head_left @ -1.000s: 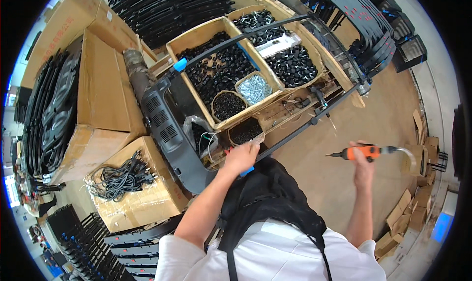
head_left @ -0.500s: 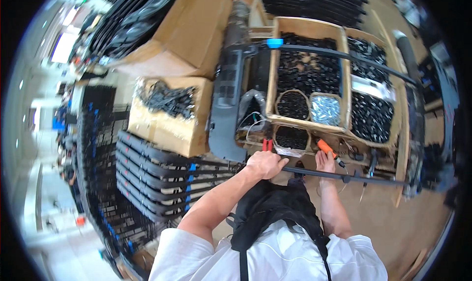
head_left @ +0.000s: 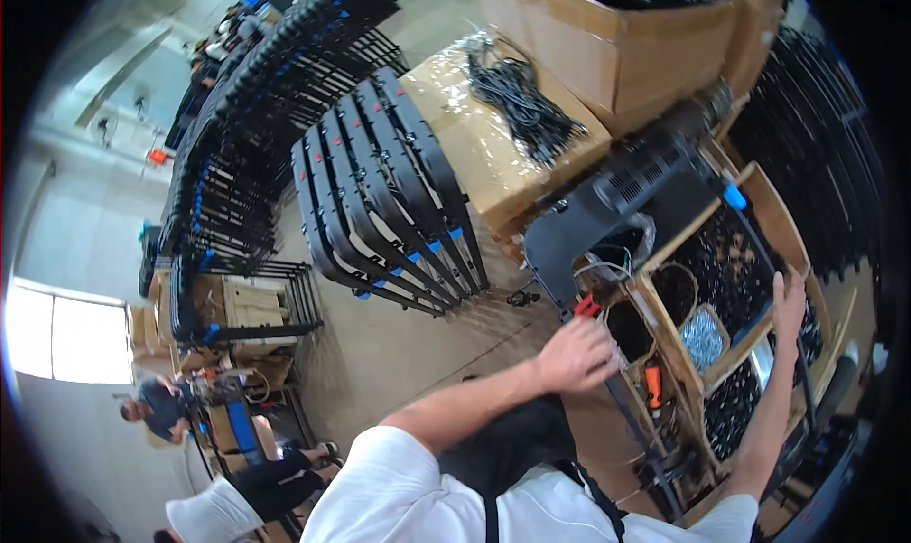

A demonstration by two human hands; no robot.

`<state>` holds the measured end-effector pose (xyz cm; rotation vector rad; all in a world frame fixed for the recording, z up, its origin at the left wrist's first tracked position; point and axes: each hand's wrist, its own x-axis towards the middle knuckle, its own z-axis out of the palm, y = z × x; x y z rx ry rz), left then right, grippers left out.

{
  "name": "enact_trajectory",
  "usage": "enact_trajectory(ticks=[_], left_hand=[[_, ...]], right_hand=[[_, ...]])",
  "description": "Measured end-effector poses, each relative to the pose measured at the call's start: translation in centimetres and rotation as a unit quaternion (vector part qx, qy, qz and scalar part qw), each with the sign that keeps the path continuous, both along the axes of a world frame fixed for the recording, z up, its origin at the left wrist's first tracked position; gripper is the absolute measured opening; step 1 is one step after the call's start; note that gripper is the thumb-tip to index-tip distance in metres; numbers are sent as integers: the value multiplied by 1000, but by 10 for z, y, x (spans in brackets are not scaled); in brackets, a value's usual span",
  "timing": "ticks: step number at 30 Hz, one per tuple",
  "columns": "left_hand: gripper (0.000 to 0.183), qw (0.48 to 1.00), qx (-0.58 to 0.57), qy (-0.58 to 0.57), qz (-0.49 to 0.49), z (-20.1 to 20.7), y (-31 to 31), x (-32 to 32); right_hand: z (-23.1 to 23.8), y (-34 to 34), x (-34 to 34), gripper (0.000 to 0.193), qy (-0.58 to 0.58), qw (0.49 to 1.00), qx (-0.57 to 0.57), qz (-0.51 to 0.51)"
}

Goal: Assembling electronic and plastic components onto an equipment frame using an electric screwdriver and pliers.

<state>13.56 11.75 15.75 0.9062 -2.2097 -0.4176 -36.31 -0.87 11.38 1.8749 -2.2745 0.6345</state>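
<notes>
The right hand (head_left: 788,306) reaches across the wooden tray (head_left: 780,222) at the far bar of the dark grey frame (head_left: 555,244), its forearm hiding some black parts, and I cannot tell whether its fingers close on the bar or whether the curled left hand (head_left: 577,356), beside a red-handled tool (head_left: 586,306), grips anything. The bars run past boxes of black parts and silver screws (head_left: 704,340), with a carton (head_left: 451,97) topped by cables (head_left: 517,106) behind. The orange screwdriver (head_left: 654,387), held by the right hand a second ago, now lies beside the tray.
</notes>
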Motion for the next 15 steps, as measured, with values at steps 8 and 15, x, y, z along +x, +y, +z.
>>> enact_trajectory(ticks=[8, 15], left_hand=[[80, 632, 673, 315, 220, -53, 61, 14], [61, 605, 680, 362, 201, -48, 73, 25]], right_hand=[[-37, -97, -15, 73, -271, 908, 318, -20], [111, -46, 34, 65, -134, 981, 122, 76]])
